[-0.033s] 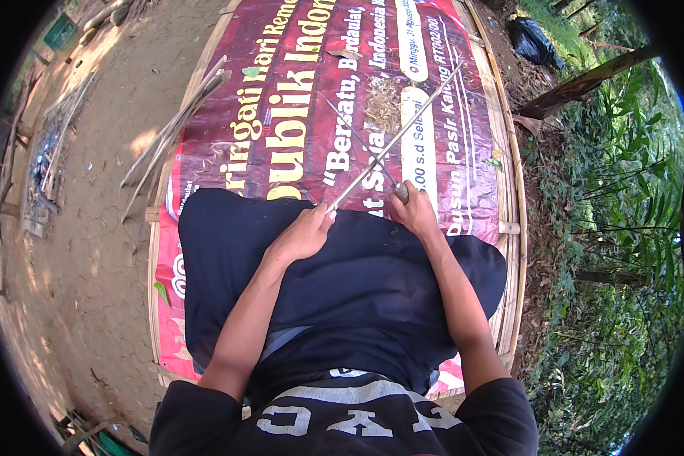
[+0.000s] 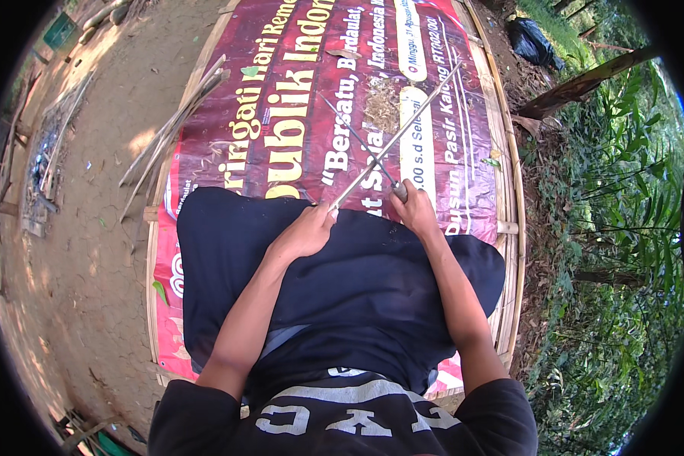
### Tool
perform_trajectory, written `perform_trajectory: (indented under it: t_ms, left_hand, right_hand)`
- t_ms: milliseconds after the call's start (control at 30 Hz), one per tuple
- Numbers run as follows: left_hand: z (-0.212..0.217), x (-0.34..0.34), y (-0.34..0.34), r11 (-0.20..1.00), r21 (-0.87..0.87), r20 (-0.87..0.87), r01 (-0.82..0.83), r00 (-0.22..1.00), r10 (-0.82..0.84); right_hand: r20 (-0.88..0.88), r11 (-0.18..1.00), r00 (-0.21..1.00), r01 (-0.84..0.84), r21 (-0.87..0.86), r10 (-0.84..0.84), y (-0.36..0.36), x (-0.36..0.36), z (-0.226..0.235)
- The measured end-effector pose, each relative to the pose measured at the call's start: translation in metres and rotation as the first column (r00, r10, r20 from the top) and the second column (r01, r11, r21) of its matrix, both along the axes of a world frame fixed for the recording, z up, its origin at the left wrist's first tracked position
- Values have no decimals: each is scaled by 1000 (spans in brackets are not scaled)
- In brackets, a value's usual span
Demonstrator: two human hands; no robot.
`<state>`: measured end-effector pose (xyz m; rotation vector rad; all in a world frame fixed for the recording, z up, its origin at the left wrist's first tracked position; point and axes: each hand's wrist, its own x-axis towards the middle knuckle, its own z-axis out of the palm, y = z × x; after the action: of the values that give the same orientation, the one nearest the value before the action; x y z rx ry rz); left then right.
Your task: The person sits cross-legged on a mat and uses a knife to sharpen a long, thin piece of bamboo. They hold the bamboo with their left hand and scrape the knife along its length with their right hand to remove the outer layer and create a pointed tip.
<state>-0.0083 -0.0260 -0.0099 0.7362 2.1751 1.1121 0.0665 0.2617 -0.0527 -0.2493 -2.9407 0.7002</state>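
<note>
My left hand (image 2: 311, 230) is closed around the near end of a thin pale stick (image 2: 413, 118), which slants away to the far right. My right hand (image 2: 414, 209) grips the handle of a knife (image 2: 388, 176). Its narrow dark blade points to the far left and crosses the stick a short way beyond my hands; at the crossing the two appear to touch. A dark cloth (image 2: 357, 266) covers my lap beneath both forearms. Beyond it, fine pale shavings (image 2: 384, 106) lie in a small heap on the red printed banner (image 2: 296, 125).
The banner covers a bamboo platform (image 2: 518, 251). Several long sticks (image 2: 176, 114) lean over its left edge, above bare ground (image 2: 83, 243). To the right are green plants (image 2: 623, 197), a slanting wooden post (image 2: 585, 83) and a black plastic bag (image 2: 532, 42).
</note>
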Motion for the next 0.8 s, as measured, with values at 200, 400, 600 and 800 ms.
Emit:
perform_trajectory:
  t_ms: [200,400,600,800]
  left_hand:
    - [-11,0,1,1000,8,-16,2,1000,-2]
    - [0,3,-4,1000,-13,-30,24,999,-24]
    - [3,-3,3,998,-55,1,-9,1000,9]
    - [-1,-1,0,999,-38,2,-11,1000,11]
  right_hand:
    - [10,991,994,-110,70,110,-34,14,20]
    - [-53,945,953,-286,159,297,-30,13,9]
    - [20,992,998,49,113,-52,-15,-9,19]
    - [12,974,981,-193,122,192,-42,13,16]
